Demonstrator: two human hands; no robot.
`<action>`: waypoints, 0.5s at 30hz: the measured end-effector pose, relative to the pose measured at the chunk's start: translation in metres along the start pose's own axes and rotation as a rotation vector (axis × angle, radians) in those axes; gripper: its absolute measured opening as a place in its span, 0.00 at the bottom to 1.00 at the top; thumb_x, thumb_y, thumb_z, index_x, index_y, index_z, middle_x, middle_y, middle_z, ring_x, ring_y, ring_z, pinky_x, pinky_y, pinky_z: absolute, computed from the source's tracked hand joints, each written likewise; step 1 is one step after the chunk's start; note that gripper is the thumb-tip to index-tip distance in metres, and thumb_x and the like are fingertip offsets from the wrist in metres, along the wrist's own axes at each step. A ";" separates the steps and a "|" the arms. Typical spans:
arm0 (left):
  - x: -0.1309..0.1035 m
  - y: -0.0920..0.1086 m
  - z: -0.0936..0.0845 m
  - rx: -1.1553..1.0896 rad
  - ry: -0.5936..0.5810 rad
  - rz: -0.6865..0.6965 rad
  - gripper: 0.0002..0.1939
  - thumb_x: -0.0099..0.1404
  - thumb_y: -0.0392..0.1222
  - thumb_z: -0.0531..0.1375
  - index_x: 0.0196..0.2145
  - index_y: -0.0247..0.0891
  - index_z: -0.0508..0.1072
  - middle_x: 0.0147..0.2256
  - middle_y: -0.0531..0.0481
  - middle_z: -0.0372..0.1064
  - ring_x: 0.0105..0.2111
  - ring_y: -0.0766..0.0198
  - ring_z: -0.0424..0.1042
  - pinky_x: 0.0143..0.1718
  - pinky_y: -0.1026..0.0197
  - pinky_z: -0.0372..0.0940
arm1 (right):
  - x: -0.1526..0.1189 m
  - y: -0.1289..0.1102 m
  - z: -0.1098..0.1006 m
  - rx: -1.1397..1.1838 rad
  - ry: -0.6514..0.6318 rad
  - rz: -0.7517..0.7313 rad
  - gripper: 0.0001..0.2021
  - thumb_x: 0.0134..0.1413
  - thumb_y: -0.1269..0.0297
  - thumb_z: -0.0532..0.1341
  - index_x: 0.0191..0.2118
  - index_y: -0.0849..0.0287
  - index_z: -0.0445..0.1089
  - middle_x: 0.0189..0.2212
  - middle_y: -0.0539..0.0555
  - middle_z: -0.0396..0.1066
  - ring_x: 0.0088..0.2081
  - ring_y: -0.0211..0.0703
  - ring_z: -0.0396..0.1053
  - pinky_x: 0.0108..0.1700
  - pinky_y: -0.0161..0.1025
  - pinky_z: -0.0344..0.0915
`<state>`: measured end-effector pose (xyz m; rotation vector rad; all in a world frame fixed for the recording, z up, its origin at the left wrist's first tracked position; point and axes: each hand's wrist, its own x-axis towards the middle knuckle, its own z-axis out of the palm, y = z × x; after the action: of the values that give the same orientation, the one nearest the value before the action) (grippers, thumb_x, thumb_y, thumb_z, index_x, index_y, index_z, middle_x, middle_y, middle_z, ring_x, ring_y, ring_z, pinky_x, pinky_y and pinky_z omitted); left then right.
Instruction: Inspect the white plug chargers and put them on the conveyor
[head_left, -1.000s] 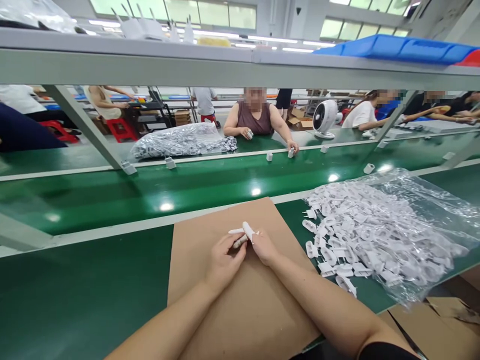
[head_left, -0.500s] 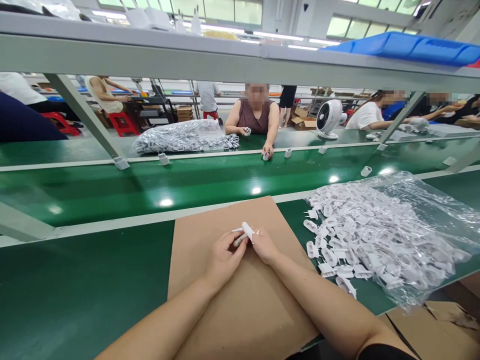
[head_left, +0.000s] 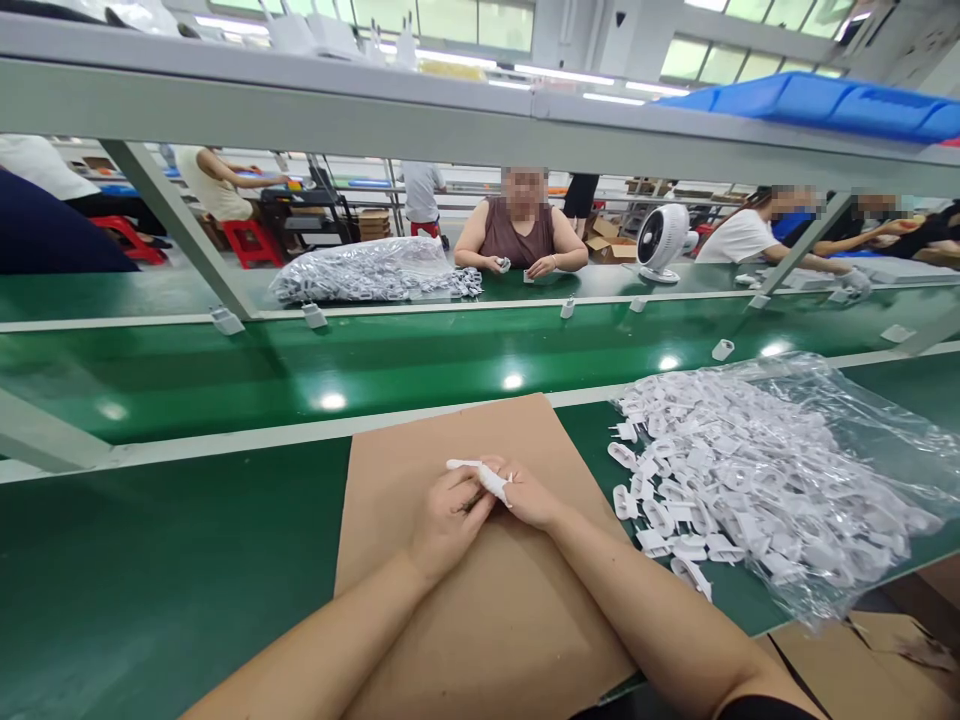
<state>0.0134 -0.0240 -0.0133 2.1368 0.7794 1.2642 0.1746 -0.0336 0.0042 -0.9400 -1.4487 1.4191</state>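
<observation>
Over the cardboard sheet [head_left: 480,620], my left hand [head_left: 442,515] and my right hand [head_left: 531,495] meet with their fingers closed together. A white sleeve-like covering [head_left: 493,483] appears to wrap the right thumb and points toward the left fingers. Another slim white shape [head_left: 463,464] shows just beyond the left fingertips; whether it is a covered finger or a part, I cannot tell. Whatever lies between the fingers is hidden. To the right of my hands, many white plastic plug housings [head_left: 720,470] spill from a clear plastic bag [head_left: 885,430].
Beyond the bench runs a green conveyor belt [head_left: 420,350] with several white pieces along its far edge. Overhead crosses a shelf [head_left: 420,110] holding a blue tray [head_left: 825,105]. Opposite sits a co-worker [head_left: 521,235], near a bag of parts [head_left: 367,270] and a white fan [head_left: 661,243].
My fingers have shifted: the white-covered digit has tilted down toward the left hand. The co-worker opposite has drawn a hand back from the belt, and the pieces there have moved left.
</observation>
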 end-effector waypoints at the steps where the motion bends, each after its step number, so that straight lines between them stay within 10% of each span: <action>1: 0.000 -0.001 0.000 0.003 0.000 0.011 0.10 0.69 0.35 0.59 0.32 0.39 0.79 0.36 0.48 0.77 0.36 0.62 0.77 0.36 0.61 0.72 | 0.000 -0.001 0.000 -0.007 -0.012 -0.002 0.33 0.56 0.30 0.61 0.18 0.56 0.68 0.49 0.60 0.77 0.57 0.56 0.70 0.64 0.53 0.61; 6: -0.001 -0.006 0.003 0.009 -0.013 0.036 0.11 0.69 0.34 0.58 0.43 0.41 0.81 0.45 0.44 0.78 0.46 0.57 0.78 0.45 0.56 0.75 | -0.001 -0.006 0.004 -0.045 -0.057 -0.008 0.32 0.57 0.29 0.60 0.32 0.57 0.80 0.55 0.61 0.75 0.61 0.57 0.69 0.67 0.54 0.59; 15: 0.002 0.006 0.002 -0.051 0.034 -0.145 0.14 0.70 0.39 0.61 0.52 0.42 0.74 0.45 0.45 0.76 0.44 0.59 0.76 0.45 0.57 0.74 | 0.000 -0.007 0.007 0.040 0.115 -0.010 0.34 0.59 0.27 0.56 0.29 0.55 0.82 0.46 0.59 0.80 0.61 0.60 0.69 0.66 0.53 0.61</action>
<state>0.0170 -0.0270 -0.0091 1.9850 0.8894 1.2345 0.1683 -0.0360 0.0110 -0.9715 -1.3343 1.3596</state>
